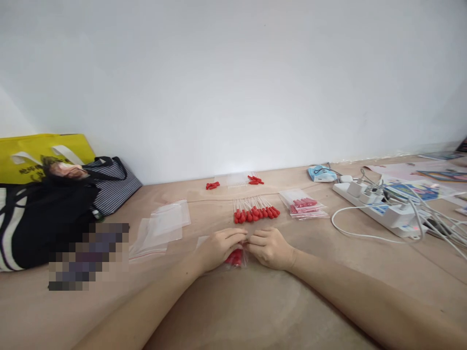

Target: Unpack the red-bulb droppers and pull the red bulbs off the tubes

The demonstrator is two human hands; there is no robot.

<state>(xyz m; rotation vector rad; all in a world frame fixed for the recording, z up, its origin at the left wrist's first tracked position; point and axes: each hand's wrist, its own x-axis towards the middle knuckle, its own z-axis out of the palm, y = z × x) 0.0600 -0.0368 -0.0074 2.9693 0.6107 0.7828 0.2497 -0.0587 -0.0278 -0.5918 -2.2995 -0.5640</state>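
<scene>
Both my hands rest together on the tan table top (233, 311). My left hand (218, 249) and my right hand (270, 249) are closed, fingers pinched on the top edge of a small clear zip bag (236, 257) with red-tipped pieces inside. Just beyond my fingers lies a fanned row of red-tipped clear droppers (254, 210). To its right sits a stack of filled zip bags (303, 203). To the left lie empty clear zip bags (160, 229).
Further back are loose red caps (212, 185) and more droppers (251, 180). A white power strip (379, 208) with plugs and cables sits at the right, beside a blue face mask (321, 173). Bags, one yellow (40, 153), one black (44, 218), crowd the left.
</scene>
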